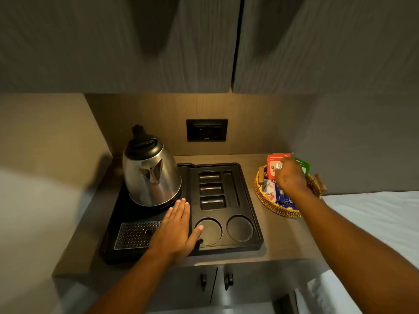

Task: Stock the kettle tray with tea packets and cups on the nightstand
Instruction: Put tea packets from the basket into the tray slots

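A black kettle tray (247, 189) lies on the wooden nightstand top, with a steel kettle (150, 175) on its left half. Its three small slots (210, 190), the long slot and the two round cup wells (240, 227) hold nothing. My left hand (175, 230) rests flat on the tray, fingers together, thumb at the left well. A woven basket (281, 210) at the right holds red tea packets (273, 165), green packets (302, 165) and blue and white sachets (275, 196). My right hand (290, 177) reaches into the basket, fingers pinched at a red packet. No cups are in view.
A perforated metal drip grate (136, 234) sits in the tray's front left corner. A black wall socket (206, 130) is behind the tray. Cabinet doors hang overhead. White bedding (374, 214) lies right of the nightstand, and two cupboard handles (216, 281) are below its front edge.
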Available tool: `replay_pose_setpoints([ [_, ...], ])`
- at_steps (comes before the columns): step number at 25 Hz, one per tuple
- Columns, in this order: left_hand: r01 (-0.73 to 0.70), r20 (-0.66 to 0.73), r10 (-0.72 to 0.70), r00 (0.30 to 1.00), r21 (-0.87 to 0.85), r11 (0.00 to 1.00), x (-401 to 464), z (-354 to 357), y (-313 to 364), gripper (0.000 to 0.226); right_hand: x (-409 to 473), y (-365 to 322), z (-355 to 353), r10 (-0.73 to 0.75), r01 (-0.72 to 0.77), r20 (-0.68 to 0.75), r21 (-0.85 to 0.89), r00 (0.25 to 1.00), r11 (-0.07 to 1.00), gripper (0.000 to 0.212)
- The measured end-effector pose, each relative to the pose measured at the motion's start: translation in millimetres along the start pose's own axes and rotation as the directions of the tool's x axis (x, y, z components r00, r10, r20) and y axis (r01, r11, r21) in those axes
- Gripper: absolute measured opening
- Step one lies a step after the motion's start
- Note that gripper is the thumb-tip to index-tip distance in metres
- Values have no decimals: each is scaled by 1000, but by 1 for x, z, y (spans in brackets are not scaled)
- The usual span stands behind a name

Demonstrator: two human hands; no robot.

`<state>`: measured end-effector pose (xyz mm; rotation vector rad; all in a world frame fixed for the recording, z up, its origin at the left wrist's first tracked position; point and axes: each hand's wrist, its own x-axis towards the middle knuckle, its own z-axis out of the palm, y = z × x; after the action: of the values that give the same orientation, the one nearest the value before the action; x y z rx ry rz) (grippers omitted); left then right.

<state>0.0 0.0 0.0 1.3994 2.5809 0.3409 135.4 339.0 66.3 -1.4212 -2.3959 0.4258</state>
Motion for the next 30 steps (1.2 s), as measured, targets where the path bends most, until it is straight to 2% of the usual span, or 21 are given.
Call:
replay_pose_setpoints([
  [2,-11,-18,11,1000,-4,1000,-1,0,0,84,20,4,-4,-53,62,105,-82,993,995,48],
  [4,11,-22,-11,1000,-3,1000,-2,1,-1,84,41,10,-4,-190,233,201,-221,961,947,64],
  [6,8,-7,-8,1000,12,1000,1,-1,1,84,56,14,-1,-253,332,270,-309,929,891,74],
  [11,17,9,-18,1000,44,999,-1,-3,1,89,73,17,1,-269,377,322,-348,908,858,67],
  [15,21,7,-21,1000,46,999,-1,-3,2,91,72,21,0,-268,348,281,-292,921,891,54],
  [17,24,8,-25,1000,44,999,-1,-2,2,91,72,22,-4,-272,344,275,-259,922,903,39],
  [21,20,6,-21,1000,55,998,-2,-2,4,90,73,13,-24,-240,319,370,-169,897,932,8],
  [25,26,9,-26,1000,57,998,-2,-4,5,87,76,-8,-56,-197,290,492,-119,848,950,11],
  [28,27,3,-27,1000,45,999,-2,-3,5,86,77,-40,-82,-303,354,514,-1,802,935,19],
  [30,24,-4,-24,1000,40,999,-1,-3,5,86,67,-75,-78,-409,409,532,125,741,904,19],
])
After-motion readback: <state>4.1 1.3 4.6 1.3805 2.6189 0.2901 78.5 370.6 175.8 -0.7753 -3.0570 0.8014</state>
